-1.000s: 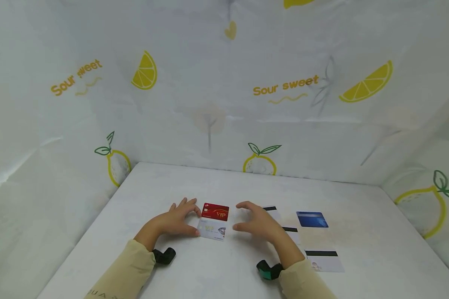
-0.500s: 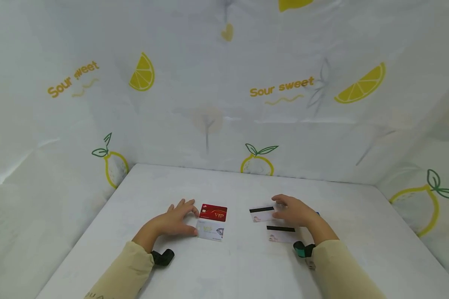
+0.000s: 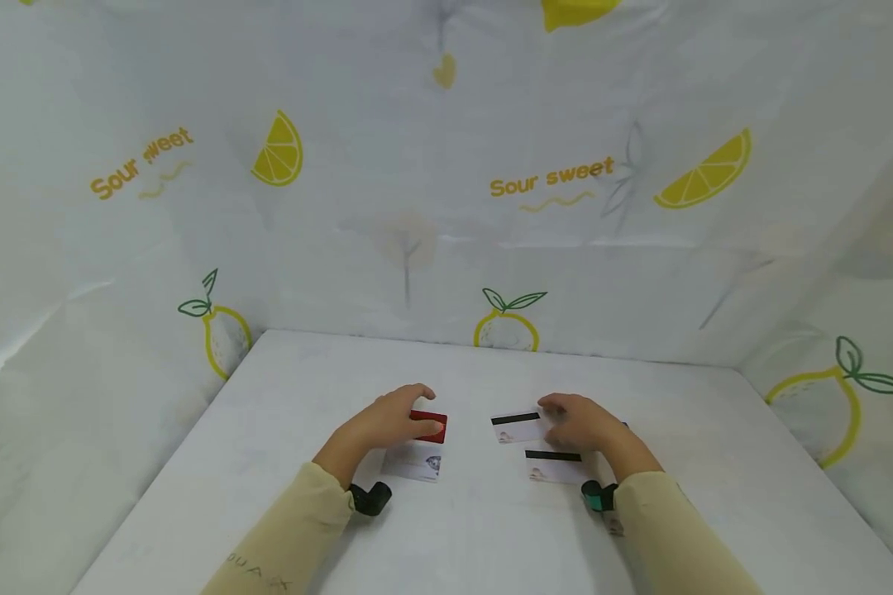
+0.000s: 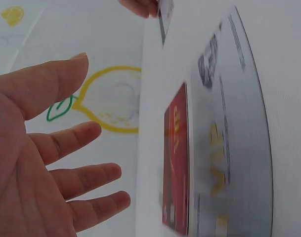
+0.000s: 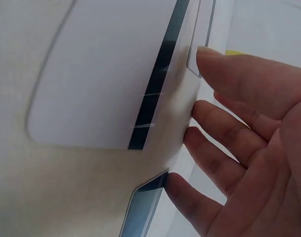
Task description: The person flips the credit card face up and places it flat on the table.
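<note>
My left hand (image 3: pixel 389 420) is over the red VIP card (image 4: pixel 176 163), thumb and fingers spread apart and holding nothing. Just in front of that card lies the silver VIP card (image 4: pixel 234 143), partly under the hand in the head view. On the right, my right hand (image 3: pixel 588 426) is beside a white card (image 3: pixel 516 428) with a black stripe. Its thumb tip is right at that card's edge in the right wrist view, the other fingers loosely bent near the table. Nearer me lies a second striped white card (image 3: pixel 554 469).
A blue card (image 5: pixel 144 205) lies close to the right hand's fingers, mostly hidden in the head view. Another card (image 3: pixel 613 524) is largely covered by the right forearm. All lie flat on a white table (image 3: pixel 469 537), with a lemon-print sheet (image 3: pixel 342 273) hanging behind.
My left hand has moved right from the cards' left edge to over the red card. The right hand moved right, uncovering the two striped white cards, then stayed there.
</note>
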The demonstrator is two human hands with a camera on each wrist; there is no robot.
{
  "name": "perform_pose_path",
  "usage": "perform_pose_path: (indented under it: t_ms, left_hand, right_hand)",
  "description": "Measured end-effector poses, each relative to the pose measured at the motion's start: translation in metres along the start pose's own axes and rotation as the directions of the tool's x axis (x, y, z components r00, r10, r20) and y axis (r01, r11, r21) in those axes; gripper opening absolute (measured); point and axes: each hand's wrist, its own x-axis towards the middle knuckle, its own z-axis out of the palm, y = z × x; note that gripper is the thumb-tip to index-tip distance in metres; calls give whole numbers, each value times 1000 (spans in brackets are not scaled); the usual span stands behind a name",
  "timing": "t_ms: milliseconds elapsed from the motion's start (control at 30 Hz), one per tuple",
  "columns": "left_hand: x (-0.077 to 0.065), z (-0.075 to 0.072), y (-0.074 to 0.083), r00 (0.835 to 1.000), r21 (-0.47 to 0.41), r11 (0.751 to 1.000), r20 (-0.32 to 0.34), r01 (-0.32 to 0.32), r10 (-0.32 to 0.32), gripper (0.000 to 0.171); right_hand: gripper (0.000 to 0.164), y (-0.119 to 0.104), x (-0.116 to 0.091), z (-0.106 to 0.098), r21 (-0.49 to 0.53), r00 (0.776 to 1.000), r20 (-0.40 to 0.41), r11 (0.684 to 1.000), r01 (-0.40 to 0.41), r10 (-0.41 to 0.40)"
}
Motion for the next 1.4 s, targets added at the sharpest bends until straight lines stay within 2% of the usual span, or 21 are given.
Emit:
perform_pose_path:
  t_ms: [200,300,433,633,867,967,1133,1233,1400]
  left_hand:
    - [25,23,31,999,102,994,25,-33,30,52]
    - [33,34,43,999,181,983,37,-16,9,53]
    - [42,47,52,999,226,974,39,6,-15,54]
    - [51,63,58,999,263,964,16,38,-43,53]
    - [56,75,61,997,257,963,-28,77,-72,52]
    - [55,77,64,995,256,962,-55,94,-83,50]
    - [55,78,68,993,264,959,-90,102,-81,47]
    - [56,79,68,993,271,957,-93,100,-78,44]
    - [59,81,69,994,271,958,-82,91,-71,40]
  right_hand:
    - [57,5,6,3,16,1000,9,999,-29,29]
    - [58,6,8,5,32,999,18,998,-51,50]
    - [59,5,9,6,26,999,15,999,-37,37]
    - [57,4,11,6,10,1000,6,1000,1,-1]
    - [55,4,15,8,4,1000,2,1000,-18,18]
    - [54,6,15,10,8,1000,-2,1000,-23,23]
    - [50,6,14,6,-12,999,0,999,40,-40]
    - [48,7,13,4,-20,997,15,997,71,-71]
    - [46,9,8,5,-6,997,13,997,78,-78]
